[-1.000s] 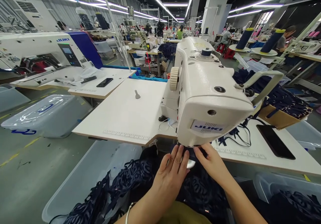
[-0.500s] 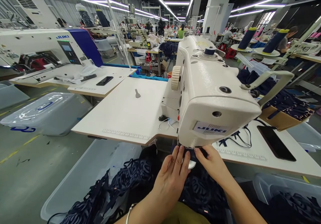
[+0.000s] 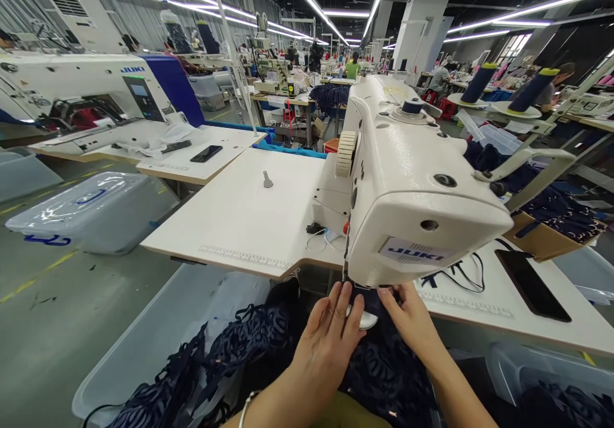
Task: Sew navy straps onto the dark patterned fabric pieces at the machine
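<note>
Left hand (image 3: 326, 335): palm down, fingers extended and close together, fingertips on dark cloth at the near end of the machine; laid flat, gripping nothing visible; a bracelet (image 3: 247, 405) at the wrist.

Right hand (image 3: 413, 319): thumb stretched to the right side of the same cloth, other fingers bent; whether it pinches an edge cannot be told, the undersides being hidden.

Dark cloth (image 3: 371, 300): one piece, beneath the head of the sewing machine, between the two hands; mostly covered by them.

White curved part (image 3: 368, 320): one, just below the cloth, beside the left fingers (its left portion covered).

Sewing machine (image 3: 432, 178): one, white, marked JUKI, ribbed handwheel (image 3: 345, 154) on its left side.

White table (image 3: 230, 217): extends to both sides of the machine, printed ruler scales along the near edge; a flat metal piece (image 3: 267, 180) lies on the left portion, a dark phone (image 3: 532, 285) on the right.

Clear bin (image 3: 139, 345): below the table, at left; dark straps and cloth (image 3: 261, 332) heaped at its right.

Thread cones (image 3: 480, 84): two, dark blue with yellow tops, beyond the machine at right.

Cardboard box (image 3: 544, 233): one, behind the phone, dark cloth heaped in it
</note>
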Available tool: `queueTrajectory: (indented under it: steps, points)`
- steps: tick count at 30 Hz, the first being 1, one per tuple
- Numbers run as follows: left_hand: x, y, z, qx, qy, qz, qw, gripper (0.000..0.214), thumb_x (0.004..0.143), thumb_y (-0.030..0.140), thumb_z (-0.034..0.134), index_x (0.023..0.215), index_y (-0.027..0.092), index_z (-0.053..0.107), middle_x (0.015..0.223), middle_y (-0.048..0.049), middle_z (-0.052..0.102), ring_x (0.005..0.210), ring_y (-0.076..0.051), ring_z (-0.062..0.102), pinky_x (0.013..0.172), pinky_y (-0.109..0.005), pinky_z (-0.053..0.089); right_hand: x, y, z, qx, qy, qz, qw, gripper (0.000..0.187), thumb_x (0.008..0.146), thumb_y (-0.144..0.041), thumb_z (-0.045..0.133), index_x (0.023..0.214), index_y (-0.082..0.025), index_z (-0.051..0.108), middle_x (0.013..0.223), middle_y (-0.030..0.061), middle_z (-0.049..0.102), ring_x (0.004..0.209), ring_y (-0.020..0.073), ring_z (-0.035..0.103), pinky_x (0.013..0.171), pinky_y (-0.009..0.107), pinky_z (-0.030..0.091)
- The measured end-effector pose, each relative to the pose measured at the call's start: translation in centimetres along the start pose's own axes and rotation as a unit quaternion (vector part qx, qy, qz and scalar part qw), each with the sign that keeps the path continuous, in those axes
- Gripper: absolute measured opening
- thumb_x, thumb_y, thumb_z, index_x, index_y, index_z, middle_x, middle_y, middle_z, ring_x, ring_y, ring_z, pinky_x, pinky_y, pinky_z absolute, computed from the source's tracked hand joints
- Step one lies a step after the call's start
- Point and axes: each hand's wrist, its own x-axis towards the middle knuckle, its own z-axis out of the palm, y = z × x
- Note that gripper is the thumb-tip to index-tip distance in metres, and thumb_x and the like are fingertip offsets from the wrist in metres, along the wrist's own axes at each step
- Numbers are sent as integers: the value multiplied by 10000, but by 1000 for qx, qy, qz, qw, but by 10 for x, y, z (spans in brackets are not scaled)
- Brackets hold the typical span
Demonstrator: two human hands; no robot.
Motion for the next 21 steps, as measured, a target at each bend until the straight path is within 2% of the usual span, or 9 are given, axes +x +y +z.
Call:
queueTrajectory:
  steps: [2,6,8,12,15,18,21]
  points:
    - [-1,-1,1,1,-2,-8,1000,389,970,380,454,1281,166,547,1355,-119,530,1242,-205,509,1147,-334,181,0,7,-3,-19,-14,-14,1000,238,971,-443,427,1018,-216,479,868,19,599,809,181,576,684,282,447]
    - [-2,-1,2,-4,0,-11,1000,391,966,396,464,1285,186,543,1361,-107,526,1242,-196,507,1141,-331,185,-2,23,-14,-133,-72,-84,985,322,996,-419,373,787,-220,516,742,10,559,727,194,538,703,331,430]
    - [-1,0,2,-7,-3,-12,1000,383,966,386,466,1289,192,540,1366,-102,522,1244,-195,505,1138,-331,190,-5,33,-21,-165,-82,-100,978,328,992,-407,382,767,-224,535,738,19,575,730,208,548,713,355,440]
    - [-1,1,0,-10,-14,-5,1000,386,965,377,473,1300,194,530,1378,-94,512,1251,-203,497,1124,-331,216,-16,52,-37,-133,-75,-61,986,236,960,-415,453,952,-251,623,953,53,673,918,244,615,834,380,485]
    - [-1,1,1,-13,-11,0,1000,383,964,359,481,1305,190,527,1388,-93,502,1258,-209,489,1123,-338,207,-25,59,-50,-104,-54,-6,993,254,920,-469,506,974,-253,629,1003,51,681,946,243,628,867,363,499]
    - [0,0,2,-14,-9,2,1000,379,968,347,474,1309,189,521,1385,-89,505,1262,-209,483,1111,-343,214,-34,54,-67,-94,-41,22,995,263,906,-492,523,928,-251,626,973,47,675,931,236,627,869,337,498]
    - [1,2,1,-14,-16,5,1000,394,970,352,467,1324,183,502,1383,-93,509,1264,-226,480,1083,-360,247,-45,37,-86,-93,-47,12,995,247,930,-470,487,978,-266,618,980,53,657,935,230,622,846,311,505]
